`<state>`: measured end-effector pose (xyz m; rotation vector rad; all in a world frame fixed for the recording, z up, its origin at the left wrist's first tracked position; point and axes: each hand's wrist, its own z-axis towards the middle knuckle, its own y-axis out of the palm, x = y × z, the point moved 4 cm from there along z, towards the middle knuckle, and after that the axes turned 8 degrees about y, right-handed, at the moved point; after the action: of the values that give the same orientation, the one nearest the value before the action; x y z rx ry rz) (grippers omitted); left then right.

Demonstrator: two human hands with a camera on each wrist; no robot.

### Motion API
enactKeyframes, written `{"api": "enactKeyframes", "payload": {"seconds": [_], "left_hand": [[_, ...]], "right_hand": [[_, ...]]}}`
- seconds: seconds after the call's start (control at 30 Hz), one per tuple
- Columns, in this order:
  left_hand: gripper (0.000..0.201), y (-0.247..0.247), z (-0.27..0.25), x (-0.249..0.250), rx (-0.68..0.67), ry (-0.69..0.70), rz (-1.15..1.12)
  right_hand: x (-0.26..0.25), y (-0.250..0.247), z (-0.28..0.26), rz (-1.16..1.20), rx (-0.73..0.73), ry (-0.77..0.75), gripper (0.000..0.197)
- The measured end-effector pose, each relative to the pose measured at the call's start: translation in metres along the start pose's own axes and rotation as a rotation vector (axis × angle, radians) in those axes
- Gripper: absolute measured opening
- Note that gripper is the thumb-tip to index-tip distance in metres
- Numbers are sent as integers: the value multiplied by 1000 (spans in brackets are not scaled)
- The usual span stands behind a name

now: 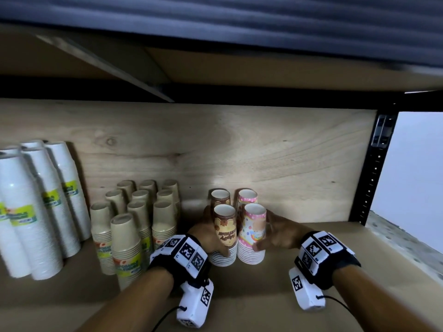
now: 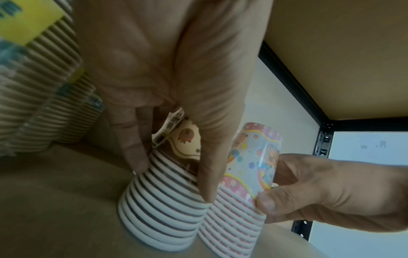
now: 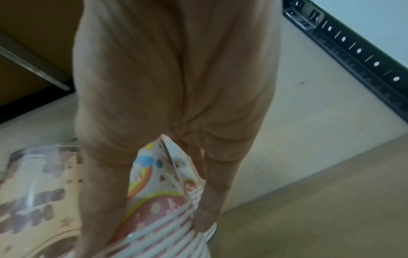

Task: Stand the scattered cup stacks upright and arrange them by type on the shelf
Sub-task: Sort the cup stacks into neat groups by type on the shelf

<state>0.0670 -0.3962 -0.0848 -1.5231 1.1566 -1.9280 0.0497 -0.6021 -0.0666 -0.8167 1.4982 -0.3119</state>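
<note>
Two brown-printed cup stacks and two pink-printed ones stand upright, mouths down, in the middle of the shelf. My left hand (image 1: pixel 211 236) grips the front brown stack (image 1: pixel 225 232), thumb on its near side. The front pink stack (image 1: pixel 254 230), touching it on the right, is held by my right hand (image 1: pixel 273 234). Behind them stand the back brown stack (image 1: pixel 220 196) and back pink stack (image 1: pixel 247 196). In the left wrist view my left hand (image 2: pixel 172 183) pinches the brown stack (image 2: pixel 163 209). In the right wrist view my right hand (image 3: pixel 152 225) clasps the pink stack (image 3: pixel 159 218).
Tall white cup stacks (image 1: pixel 36 212) stand at the far left, with several kraft-brown stacks (image 1: pixel 134 224) beside them, close to my left wrist. The shelf board (image 1: pixel 251 298) lies bare in front and to the right, up to a black upright post (image 1: pixel 374 176). Another shelf hangs overhead.
</note>
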Motion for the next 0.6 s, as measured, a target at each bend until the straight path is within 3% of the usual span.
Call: {"api": "enactKeyframes", "payload": {"seconds": [0.27,0.6], "left_hand": [[104,-2,11,-9,12,-13,-79],[102,0,2,-6,29,40,-111]], "right_hand": [[-10,-4,5,-65,-101,17,65],[2,-6,4,9,-44,-16,82]]}}
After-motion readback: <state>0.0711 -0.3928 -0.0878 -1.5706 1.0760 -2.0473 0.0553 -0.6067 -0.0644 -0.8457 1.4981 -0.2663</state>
